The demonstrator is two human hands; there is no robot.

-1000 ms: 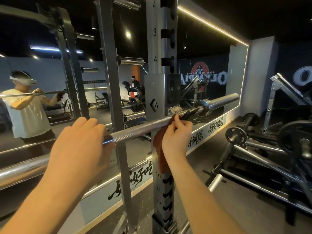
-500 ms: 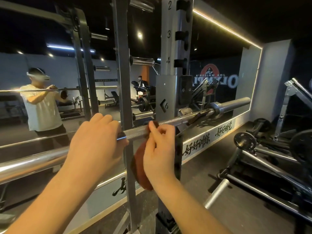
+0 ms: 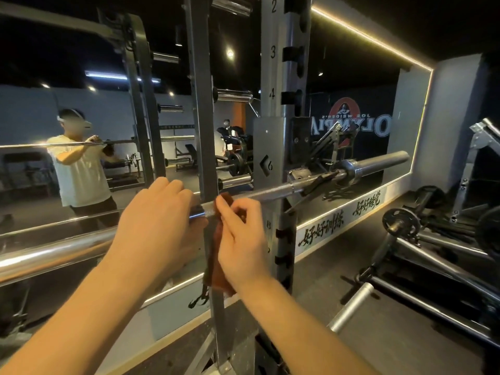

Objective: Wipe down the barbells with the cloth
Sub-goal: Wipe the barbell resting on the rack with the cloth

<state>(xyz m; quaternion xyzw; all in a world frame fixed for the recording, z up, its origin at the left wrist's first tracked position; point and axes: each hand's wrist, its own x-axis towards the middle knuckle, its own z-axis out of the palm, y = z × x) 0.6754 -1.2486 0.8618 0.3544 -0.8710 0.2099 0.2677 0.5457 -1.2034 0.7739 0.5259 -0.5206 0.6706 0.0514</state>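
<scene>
Gym mirror (image 3: 365, 85) behind; my left hand (image 3: 158, 228) grips the barbell (image 3: 270, 192), my right fingers (image 3: 230, 209) pinch the cloth (image 3: 220, 266) (mostly dangling); it could slip.

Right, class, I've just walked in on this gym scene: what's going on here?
A person is wiping a barbell that rests on a rack. The left hand is wrapped over the bar, apparently steadying it. The right hand pinches a reddish-brown cloth against the knurled shaft right beside the left hand, and most of the cloth hangs below the bar.
</scene>
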